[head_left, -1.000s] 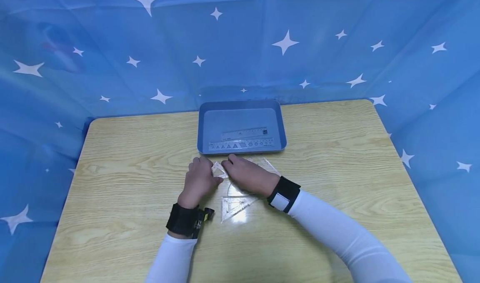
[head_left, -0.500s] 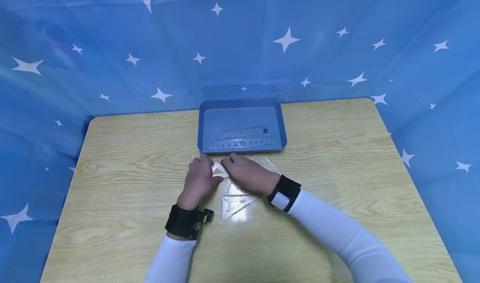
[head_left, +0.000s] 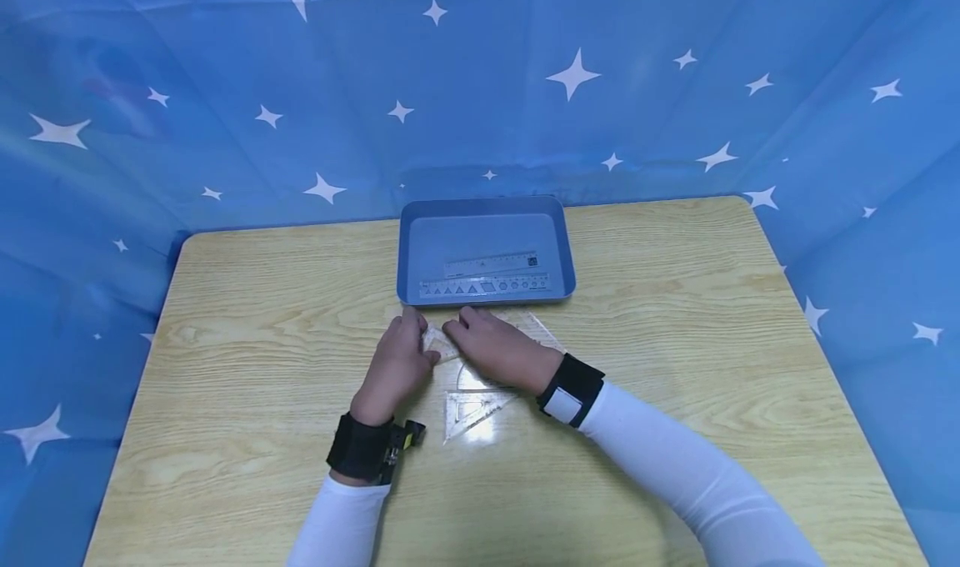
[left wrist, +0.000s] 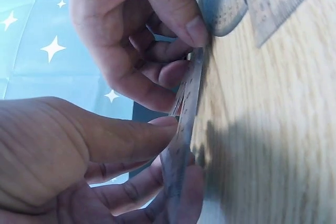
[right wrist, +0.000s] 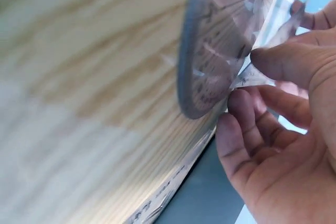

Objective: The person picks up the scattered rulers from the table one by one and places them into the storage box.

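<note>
A small clear set square (head_left: pixel 444 346) is held between both hands just in front of the blue tray. Its left end is pinched by the left hand (head_left: pixel 396 367), thumb on one face and fingers behind, as the left wrist view shows. At the other end, the right hand (head_left: pixel 501 352) pinches it between thumb and fingers. Partly hidden under the right hand, a clear protractor (right wrist: pixel 218 51) lies close to the tabletop. A second clear set square (head_left: pixel 467 410) lies nearer the front. Another clear triangular piece (head_left: pixel 542 330) shows beyond the right wrist.
Behind the hands stands the blue tray (head_left: pixel 480 232) at the table's back edge. Inside it lie a plain clear ruler (head_left: pixel 491 264) and a clear stencil ruler (head_left: pixel 483 286) with cut-out shapes. A blue star-patterned cloth (head_left: pixel 480 75) hangs around the wooden table (head_left: pixel 262 342).
The held set square has turned and tilted slightly between the hands. The left hand has shifted a little to the left; the right hand stays nearly where it was.
</note>
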The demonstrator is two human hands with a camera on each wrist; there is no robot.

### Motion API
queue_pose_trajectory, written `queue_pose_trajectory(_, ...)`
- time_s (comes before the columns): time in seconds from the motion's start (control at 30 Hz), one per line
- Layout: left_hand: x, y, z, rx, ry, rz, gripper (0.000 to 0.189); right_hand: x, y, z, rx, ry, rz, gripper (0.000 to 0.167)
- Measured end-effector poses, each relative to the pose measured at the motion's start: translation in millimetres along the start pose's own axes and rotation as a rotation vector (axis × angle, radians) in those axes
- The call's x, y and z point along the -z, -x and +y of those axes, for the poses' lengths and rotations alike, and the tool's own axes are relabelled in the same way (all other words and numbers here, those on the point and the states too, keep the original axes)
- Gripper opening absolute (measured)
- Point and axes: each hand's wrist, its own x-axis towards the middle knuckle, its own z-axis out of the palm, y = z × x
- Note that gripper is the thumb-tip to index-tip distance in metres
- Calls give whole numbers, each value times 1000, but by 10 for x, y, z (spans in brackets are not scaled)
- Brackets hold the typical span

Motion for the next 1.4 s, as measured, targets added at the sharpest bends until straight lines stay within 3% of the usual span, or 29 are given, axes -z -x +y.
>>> queue_pose_trajectory(0.43,-8,0,6,-23,70,69,26,-37,22,42,49,95,38,26)
queue_pose_trajectory(0.7,43,41,106,-54,72,100,24,-19,55,71,6,9,27,27)
queue_pose_trajectory(1.03,117,80,253,-106,48,160,22,206,104,49,-75,-90,-12,41)
queue_pose_trajectory(1.4,243,58,322,-238,54,150,28,392,131,136,-42,-133,82,44)
